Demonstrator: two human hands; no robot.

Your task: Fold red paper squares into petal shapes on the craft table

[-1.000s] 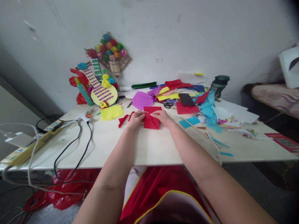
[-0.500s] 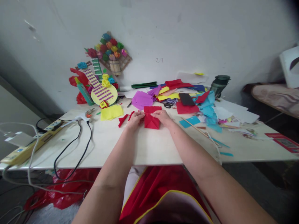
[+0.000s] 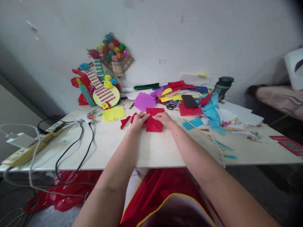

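A creased piece of red crepe paper [image 3: 154, 126] is between my hands over the white table. My left hand [image 3: 140, 120] pinches its left side, and my right hand [image 3: 164, 119] pinches it near the middle, with the two sets of fingertips close together. Above the fingers a flat red strip [image 3: 155, 111] shows; whether it is part of the same sheet I cannot tell. Small folded red scraps [image 3: 125, 122] lie left of my left hand. Beyond them is a yellow crepe sheet [image 3: 114, 113].
Behind my hands lie purple paper [image 3: 145, 101], scissors [image 3: 170, 107] and a black phone [image 3: 189, 101]. To the right are blue paper scraps [image 3: 193, 123], a wooden stick [image 3: 201, 132] and a dark bottle [image 3: 223, 87]. A glue gun [image 3: 88, 117] and power strip [image 3: 35, 146] sit left.
My left hand has shifted slightly right, bringing its fingertips closer to those of my right hand. Both hands keep pinching the red paper. The view has moved slightly.
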